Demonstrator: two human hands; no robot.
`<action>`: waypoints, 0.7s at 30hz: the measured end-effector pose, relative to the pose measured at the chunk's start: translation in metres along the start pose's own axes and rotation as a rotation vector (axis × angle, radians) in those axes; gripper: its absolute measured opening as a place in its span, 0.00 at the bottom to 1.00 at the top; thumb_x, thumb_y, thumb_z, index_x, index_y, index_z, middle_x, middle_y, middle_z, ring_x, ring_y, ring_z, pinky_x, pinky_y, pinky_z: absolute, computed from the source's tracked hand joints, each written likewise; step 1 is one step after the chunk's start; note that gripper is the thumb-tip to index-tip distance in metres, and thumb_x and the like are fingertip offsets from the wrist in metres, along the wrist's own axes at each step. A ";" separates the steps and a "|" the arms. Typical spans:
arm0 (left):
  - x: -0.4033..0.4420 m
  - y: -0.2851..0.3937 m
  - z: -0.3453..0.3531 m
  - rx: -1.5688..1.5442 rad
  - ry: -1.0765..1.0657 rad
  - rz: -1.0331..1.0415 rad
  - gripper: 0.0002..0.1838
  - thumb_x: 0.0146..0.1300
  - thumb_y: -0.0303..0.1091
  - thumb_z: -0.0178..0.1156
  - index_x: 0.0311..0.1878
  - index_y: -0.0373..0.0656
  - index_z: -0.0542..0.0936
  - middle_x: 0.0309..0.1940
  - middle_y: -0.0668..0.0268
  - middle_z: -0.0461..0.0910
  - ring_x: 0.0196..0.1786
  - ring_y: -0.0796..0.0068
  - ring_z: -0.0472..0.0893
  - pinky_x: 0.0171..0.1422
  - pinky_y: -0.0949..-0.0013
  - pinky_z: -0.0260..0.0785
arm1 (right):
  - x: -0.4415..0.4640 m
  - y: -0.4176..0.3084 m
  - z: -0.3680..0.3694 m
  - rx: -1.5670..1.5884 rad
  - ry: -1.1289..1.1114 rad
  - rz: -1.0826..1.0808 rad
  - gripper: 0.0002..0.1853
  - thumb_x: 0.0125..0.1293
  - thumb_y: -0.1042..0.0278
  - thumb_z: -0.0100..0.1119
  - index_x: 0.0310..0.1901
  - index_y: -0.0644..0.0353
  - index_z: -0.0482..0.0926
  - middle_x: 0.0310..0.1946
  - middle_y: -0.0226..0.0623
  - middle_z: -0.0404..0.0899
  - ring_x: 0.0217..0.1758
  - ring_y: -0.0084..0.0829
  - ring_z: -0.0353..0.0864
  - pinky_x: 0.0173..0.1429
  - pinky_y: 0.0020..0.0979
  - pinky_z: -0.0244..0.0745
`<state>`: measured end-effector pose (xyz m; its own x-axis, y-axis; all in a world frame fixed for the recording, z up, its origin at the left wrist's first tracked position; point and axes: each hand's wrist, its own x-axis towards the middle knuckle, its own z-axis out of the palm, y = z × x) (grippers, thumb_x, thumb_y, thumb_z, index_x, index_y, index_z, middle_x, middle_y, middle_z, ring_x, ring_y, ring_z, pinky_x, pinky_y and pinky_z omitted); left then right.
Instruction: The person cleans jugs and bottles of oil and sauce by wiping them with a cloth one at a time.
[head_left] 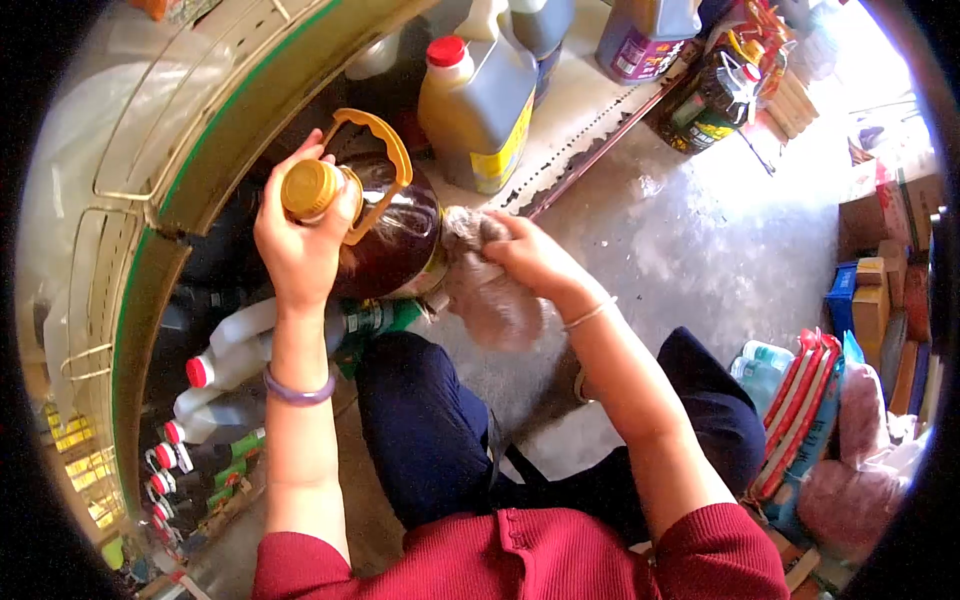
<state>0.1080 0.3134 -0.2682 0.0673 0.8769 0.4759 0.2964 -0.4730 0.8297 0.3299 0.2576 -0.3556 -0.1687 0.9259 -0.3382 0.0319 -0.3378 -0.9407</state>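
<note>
My left hand (300, 235) is closed around the neck of a large oil jug (405, 240), just under its yellow screw cap (310, 188). The jug is dark amber, with an orange carrying handle (388, 140) standing up beside the cap. A crumpled greyish-brown rag (495, 305) is bunched in my right hand (535, 255), whose fingers pinch its upper part. The rag lies against the side of the jug, near its label. It hangs down loosely, its lower end slightly blurred.
A red-capped jug (475, 110) with a yellow label stands on a white shelf (560, 110). Several white jugs (235, 345) line the shelf at lower left. Another dark bottle (705, 105) stands on the floor (660, 240). Packed bags (800, 420) and boxes (880, 215) sit at right.
</note>
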 end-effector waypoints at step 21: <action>0.101 0.036 0.136 1.021 -0.307 -0.012 0.18 0.58 0.27 0.54 0.52 0.32 0.74 0.45 0.45 0.77 0.49 0.48 0.77 0.55 0.55 0.69 | 0.128 -0.070 -0.069 -0.349 0.598 -0.962 0.38 0.48 0.57 0.67 0.62 0.56 0.66 0.58 0.52 0.66 0.62 0.50 0.64 0.65 0.46 0.57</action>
<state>0.2547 0.3970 -0.2299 0.2539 0.9323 0.2576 0.9472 -0.2936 0.1290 0.3737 0.4109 -0.3350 0.2142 0.7376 0.6404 0.4264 0.5192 -0.7407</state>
